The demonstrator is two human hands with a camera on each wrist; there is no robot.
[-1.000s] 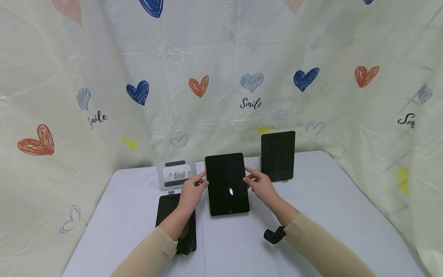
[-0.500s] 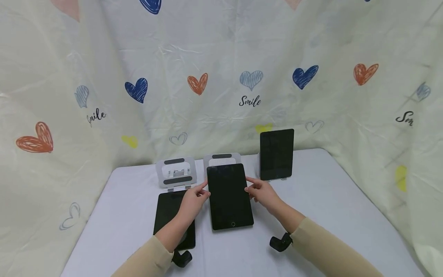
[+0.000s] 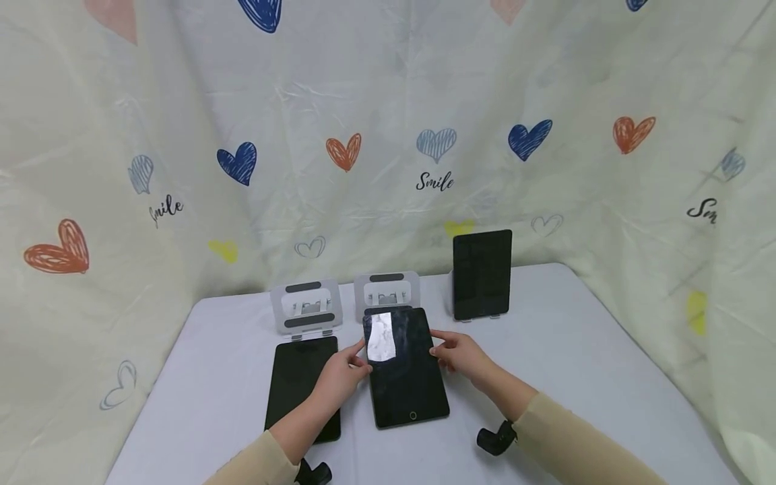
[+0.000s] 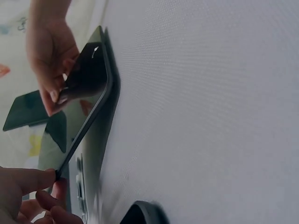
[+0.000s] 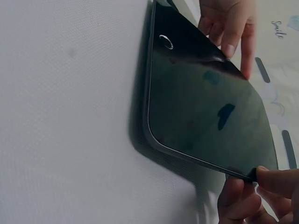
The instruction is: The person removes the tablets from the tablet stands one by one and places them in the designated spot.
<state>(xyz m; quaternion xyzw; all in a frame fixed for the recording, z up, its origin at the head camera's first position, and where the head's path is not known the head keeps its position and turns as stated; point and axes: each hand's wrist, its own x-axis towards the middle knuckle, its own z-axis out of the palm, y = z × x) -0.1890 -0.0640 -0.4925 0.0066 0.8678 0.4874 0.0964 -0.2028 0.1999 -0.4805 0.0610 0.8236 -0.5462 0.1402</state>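
Between my two hands is a black tablet point(image 3: 407, 384) with a round home button, held by its long side edges. My left hand point(image 3: 339, 377) pinches the left edge, thumb on the screen side. The right hand point(image 3: 463, 353) pinches the opposite edge the same way. In the right wrist view the tablet point(image 5: 201, 107) tilts, its home-button end low over the white cloth and its far end raised. Just behind it stands a grey-white tablet stand point(image 3: 388, 286), its lower part hidden by the tablet.
A second stand point(image 3: 306, 306) stands at the back left, with another black tablet point(image 3: 297, 377) lying flat in front, partly behind my left arm. A third tablet point(image 3: 482, 275) is propped upright at the back right. The white table point(image 3: 582, 350) meets a heart-printed curtain point(image 3: 364, 81).
Both hands have brought the tablet down and toward me, away from the middle stand, which has come into view. The tablet now leans flatter, with a bright reflection on its screen.
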